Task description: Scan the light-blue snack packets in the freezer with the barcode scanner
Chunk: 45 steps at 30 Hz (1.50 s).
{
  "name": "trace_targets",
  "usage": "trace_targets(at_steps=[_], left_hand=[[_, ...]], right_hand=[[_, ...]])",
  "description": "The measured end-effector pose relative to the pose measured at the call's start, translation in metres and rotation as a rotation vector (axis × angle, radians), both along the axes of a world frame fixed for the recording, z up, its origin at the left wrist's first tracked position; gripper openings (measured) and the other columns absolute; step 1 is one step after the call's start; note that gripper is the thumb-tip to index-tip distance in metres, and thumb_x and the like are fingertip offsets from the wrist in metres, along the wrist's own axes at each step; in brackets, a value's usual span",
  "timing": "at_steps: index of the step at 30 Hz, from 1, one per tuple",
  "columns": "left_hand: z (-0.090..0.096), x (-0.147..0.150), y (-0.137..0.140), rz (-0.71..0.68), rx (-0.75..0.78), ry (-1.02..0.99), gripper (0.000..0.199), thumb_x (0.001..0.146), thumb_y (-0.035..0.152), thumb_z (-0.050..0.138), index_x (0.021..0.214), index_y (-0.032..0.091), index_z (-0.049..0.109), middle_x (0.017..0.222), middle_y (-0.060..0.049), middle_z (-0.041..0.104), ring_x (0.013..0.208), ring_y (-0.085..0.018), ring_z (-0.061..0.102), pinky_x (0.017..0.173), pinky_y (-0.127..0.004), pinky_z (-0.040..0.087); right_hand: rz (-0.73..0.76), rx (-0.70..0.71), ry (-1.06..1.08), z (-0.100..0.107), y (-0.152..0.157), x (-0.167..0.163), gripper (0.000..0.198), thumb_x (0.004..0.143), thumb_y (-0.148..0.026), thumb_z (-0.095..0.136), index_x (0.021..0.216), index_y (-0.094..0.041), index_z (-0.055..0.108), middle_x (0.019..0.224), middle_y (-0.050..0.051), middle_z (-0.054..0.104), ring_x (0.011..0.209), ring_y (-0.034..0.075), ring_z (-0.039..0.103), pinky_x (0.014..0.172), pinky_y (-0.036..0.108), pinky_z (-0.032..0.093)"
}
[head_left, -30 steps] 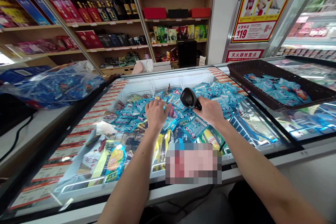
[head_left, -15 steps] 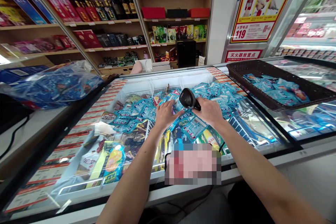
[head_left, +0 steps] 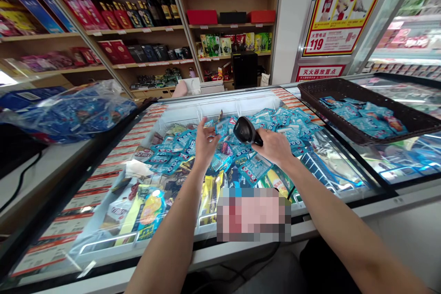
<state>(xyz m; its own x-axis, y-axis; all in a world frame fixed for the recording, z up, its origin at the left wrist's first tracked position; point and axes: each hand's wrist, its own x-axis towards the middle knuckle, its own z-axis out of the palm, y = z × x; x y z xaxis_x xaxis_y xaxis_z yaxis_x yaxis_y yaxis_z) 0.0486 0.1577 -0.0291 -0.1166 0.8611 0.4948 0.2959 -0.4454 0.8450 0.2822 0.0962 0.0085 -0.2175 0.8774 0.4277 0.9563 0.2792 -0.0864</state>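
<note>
My right hand (head_left: 275,147) is wrapped round the handle of a black handheld barcode scanner (head_left: 245,130), its head tilted to the left. Under it, many small blue snack packets (head_left: 255,165) lie spread over the glass top of a chest freezer (head_left: 237,110). To the left of the scanner, my left hand (head_left: 206,144) hovers over the packets, thumb and fingers apart and partly curled. Just beyond its fingertips is a blue packet (head_left: 223,127); whether they touch cannot be made out. Yellow ice-cream wrappers (head_left: 207,193) show through the glass below.
A brown basket (head_left: 361,133) with more blue packets stands on the right. On the left counter rests a clear plastic bag (head_left: 79,110) of blue packs. A blurred-out device (head_left: 253,215) sits at the freezer's front edge. Stocked shelves (head_left: 138,27) line the back.
My left hand has lifted and turned, moving slightly left away from the packets beside the scanner. The scanner has shifted a little to the left in my right hand.
</note>
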Motion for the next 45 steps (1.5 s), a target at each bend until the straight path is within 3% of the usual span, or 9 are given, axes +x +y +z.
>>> trace_targets(at_steps=[3, 11, 28, 41, 45], left_hand=[[-0.001, -0.004, 0.001, 0.068, -0.008, -0.011, 0.050, 0.068, 0.027, 0.062, 0.117, 0.020, 0.052, 0.090, -0.004, 0.062, 0.077, -0.014, 0.058, 0.070, -0.029, 0.047], [0.005, -0.002, -0.008, 0.136, 0.018, 0.006, 0.030, 0.071, 0.028, 0.060, 0.099, 0.018, 0.061, 0.086, -0.003, 0.065, 0.076, -0.014, 0.059, 0.072, -0.029, 0.047], [0.004, 0.001, -0.010, 0.133, 0.027, 0.089, 0.032, 0.076, 0.032, 0.057, 0.105, 0.021, 0.060, 0.092, -0.004, 0.066, 0.083, -0.014, 0.060, 0.070, -0.025, 0.046], [0.007, 0.005, -0.014, 0.123, 0.055, 0.117, 0.029, 0.078, 0.032, 0.054, 0.103, 0.020, 0.060, 0.090, -0.003, 0.066, 0.081, -0.013, 0.060, 0.068, -0.024, 0.046], [0.007, -0.003, -0.011, 0.201, 0.071, 0.154, 0.034, 0.078, 0.031, 0.053, 0.110, 0.021, 0.057, 0.092, -0.003, 0.065, 0.081, -0.013, 0.059, 0.070, -0.025, 0.046]], right_hand=[[0.069, 0.008, 0.003, -0.001, 0.000, 0.000, 0.030, 0.081, -0.041, 0.051, 0.101, -0.020, 0.056, 0.090, 0.006, 0.067, 0.076, 0.020, 0.062, 0.058, 0.028, 0.037], [0.246, 0.042, -0.018, -0.005, -0.003, -0.002, 0.035, 0.080, -0.042, 0.052, 0.106, -0.020, 0.057, 0.093, 0.005, 0.067, 0.076, 0.018, 0.062, 0.058, 0.027, 0.033], [0.347, 0.138, 0.019, -0.006, -0.002, -0.001, 0.035, 0.078, -0.040, 0.055, 0.104, -0.016, 0.057, 0.086, 0.006, 0.067, 0.070, 0.016, 0.060, 0.056, 0.027, 0.031], [0.338, 0.151, 0.014, -0.007, -0.003, -0.001, 0.034, 0.078, -0.041, 0.055, 0.101, -0.016, 0.056, 0.086, 0.005, 0.067, 0.067, 0.016, 0.059, 0.054, 0.028, 0.028], [0.319, 0.165, 0.039, -0.008, -0.001, 0.000, 0.034, 0.079, -0.041, 0.053, 0.103, -0.016, 0.056, 0.088, 0.006, 0.067, 0.066, 0.015, 0.058, 0.054, 0.028, 0.028]])
